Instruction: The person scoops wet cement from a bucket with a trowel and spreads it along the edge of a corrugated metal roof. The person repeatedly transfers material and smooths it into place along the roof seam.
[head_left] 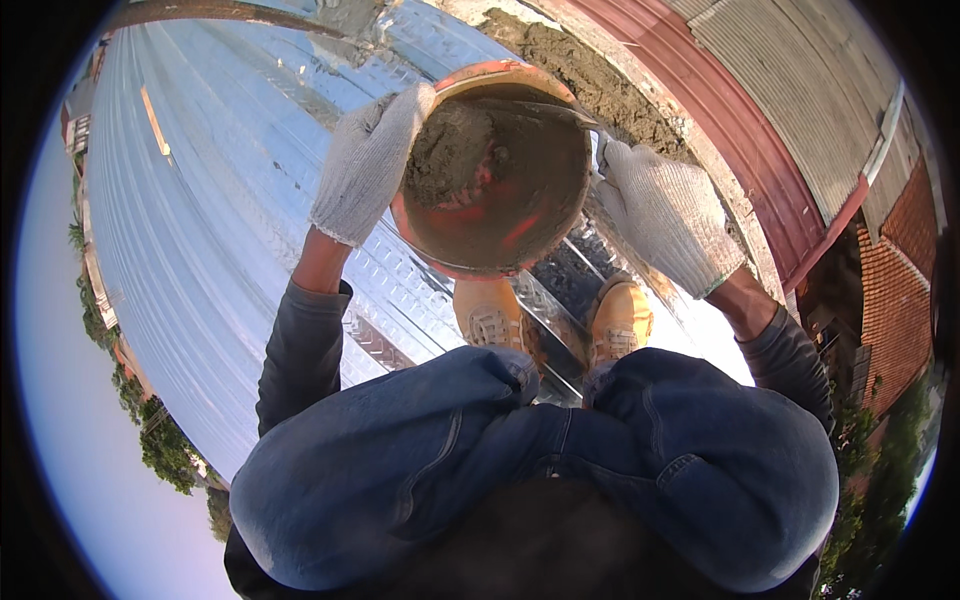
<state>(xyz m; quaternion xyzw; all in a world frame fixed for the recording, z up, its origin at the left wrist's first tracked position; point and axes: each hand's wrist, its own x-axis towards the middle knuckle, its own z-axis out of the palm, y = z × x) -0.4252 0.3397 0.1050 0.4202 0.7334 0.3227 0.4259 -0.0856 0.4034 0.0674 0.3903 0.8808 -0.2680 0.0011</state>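
A round red bucket is tipped toward me, its inner wall smeared with grey wet mortar. More mortar is heaped at its left inside. My left hand, in a white knit glove, is closed on the bucket's left rim. On the other side, my right hand, gloved the same way, is closed around what looks like a trowel. The trowel's mortar-coated blade reaches over the right rim into the top of the bucket. The glove hides its handle.
I squat with tan shoes below the bucket. Shiny corrugated metal roofing slopes away left. A strip of rough mortar runs along a ledge ahead, beside red metal flashing and grey roof sheets. A small wood strip lies on the roofing.
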